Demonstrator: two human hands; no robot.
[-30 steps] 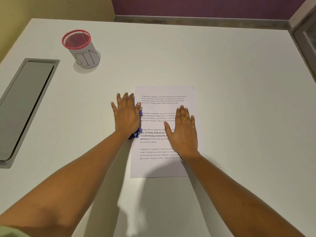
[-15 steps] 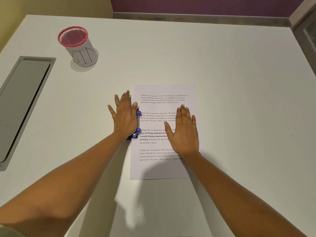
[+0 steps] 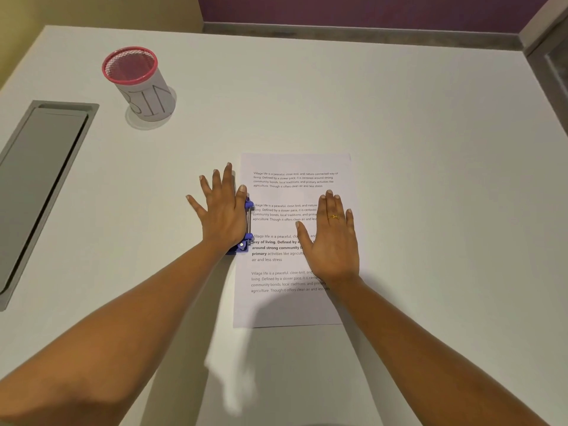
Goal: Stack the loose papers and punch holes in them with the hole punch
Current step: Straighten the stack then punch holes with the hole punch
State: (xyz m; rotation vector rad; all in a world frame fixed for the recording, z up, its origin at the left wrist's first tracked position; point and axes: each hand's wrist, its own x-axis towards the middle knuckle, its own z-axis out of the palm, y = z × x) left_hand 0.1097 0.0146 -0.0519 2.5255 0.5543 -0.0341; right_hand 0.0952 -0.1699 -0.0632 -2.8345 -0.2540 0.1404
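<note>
A squared stack of printed papers [image 3: 292, 167] lies in the middle of the white table [image 3: 430, 149]. A blue hole punch [image 3: 246, 245] sits over the stack's left edge at mid-height. My left hand [image 3: 222, 210] lies flat on top of the punch with fingers spread, covering most of it. My right hand [image 3: 333, 238] rests flat on the papers to the right of the punch, fingers together, with a gold ring on one finger. How many sheets are in the stack cannot be told.
A white pen cup with a pink mesh rim [image 3: 138, 84] stands at the far left. A grey recessed cable tray [image 3: 40, 186] runs along the table's left side. A purple wall [image 3: 368, 10] rises behind the table.
My left hand's fingers have spread a little wider on the punch. The view has shifted slightly. Papers, punch and right hand stay where they were.
</note>
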